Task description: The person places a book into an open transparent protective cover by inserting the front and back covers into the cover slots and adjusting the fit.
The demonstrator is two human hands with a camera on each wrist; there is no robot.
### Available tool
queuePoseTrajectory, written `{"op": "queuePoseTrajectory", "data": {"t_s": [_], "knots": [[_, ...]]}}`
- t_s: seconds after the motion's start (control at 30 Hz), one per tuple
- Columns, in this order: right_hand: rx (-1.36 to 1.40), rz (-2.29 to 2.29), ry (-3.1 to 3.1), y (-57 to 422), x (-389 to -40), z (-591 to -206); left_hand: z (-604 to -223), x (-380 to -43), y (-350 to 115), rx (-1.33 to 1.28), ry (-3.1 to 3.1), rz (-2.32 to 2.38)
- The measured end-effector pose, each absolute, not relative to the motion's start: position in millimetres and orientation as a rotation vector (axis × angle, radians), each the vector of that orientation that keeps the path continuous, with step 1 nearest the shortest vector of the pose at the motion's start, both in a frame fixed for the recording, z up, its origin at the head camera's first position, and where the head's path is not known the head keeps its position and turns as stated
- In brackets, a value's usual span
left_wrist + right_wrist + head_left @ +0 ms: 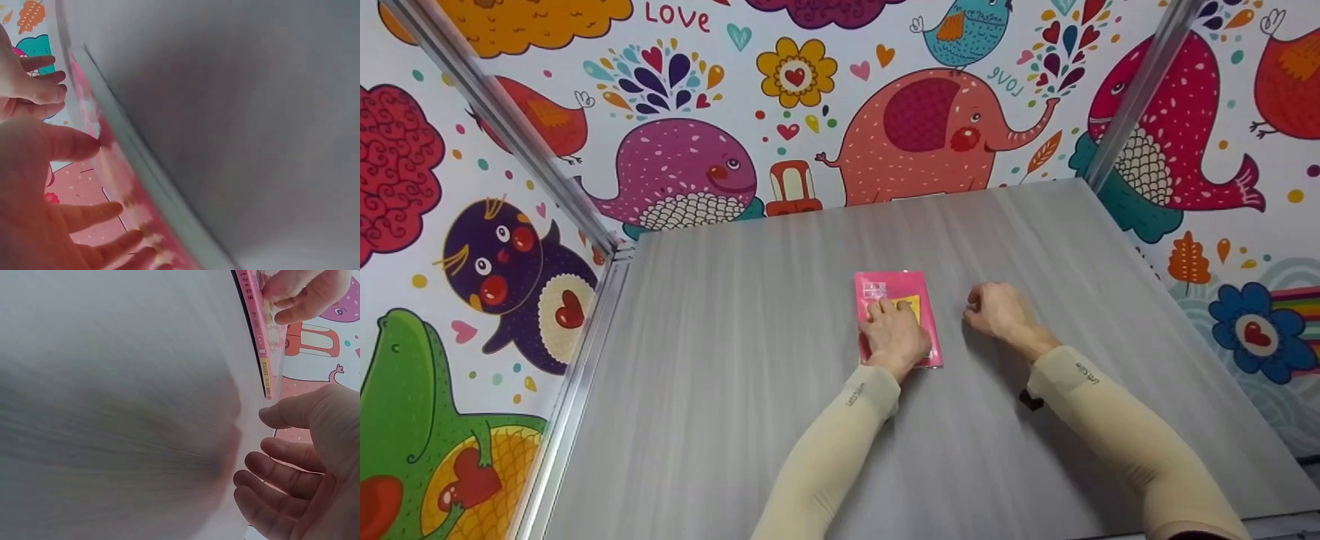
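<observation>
A pink book (pixel 901 283) with a yellow patch on its glossy cover lies flat on the grey table. On that cover rests my left hand (pixel 894 335), fingers spread and touching it; they hide part of the front. The left wrist view shows the pale page edges of the book (pixel 149 160) beside the fingertips. To the right of the book, my right hand (pixel 1001 311) is at the table with loosely bent fingers and holds nothing. In the right wrist view its fingers (pixel 281 467) are apart from the book's pink lettered spine (pixel 254 326).
The grey tabletop (pixel 720 375) spreads around the book. Walls printed with cartoon animals (pixel 922 139) stand behind and at both sides. Metal corner posts (pixel 502 120) rise at the left and right.
</observation>
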State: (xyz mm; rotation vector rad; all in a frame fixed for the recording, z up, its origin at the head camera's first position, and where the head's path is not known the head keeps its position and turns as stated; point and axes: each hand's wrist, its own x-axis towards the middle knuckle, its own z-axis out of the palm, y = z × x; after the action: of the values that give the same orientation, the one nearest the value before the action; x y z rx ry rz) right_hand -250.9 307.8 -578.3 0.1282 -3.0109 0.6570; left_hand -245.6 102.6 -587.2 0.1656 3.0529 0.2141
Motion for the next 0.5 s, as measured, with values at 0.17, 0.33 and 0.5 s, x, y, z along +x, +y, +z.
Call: {"op": "queuePoseTrajectory", "data": {"t_s": [0.17,0.33,0.5], "knots": [[0.131,0.638,-3.015,308,-252,-578,-583,-248,114,0.098,2.997,0.102],[0.123,0.635,-3.027,307,-254,-576,-579,-250,120,0.067,2.964,0.032],[0.135,0.612,-3.035,308,-253,-575,-578,-253,125,0.045,2.969,-0.046]]}}
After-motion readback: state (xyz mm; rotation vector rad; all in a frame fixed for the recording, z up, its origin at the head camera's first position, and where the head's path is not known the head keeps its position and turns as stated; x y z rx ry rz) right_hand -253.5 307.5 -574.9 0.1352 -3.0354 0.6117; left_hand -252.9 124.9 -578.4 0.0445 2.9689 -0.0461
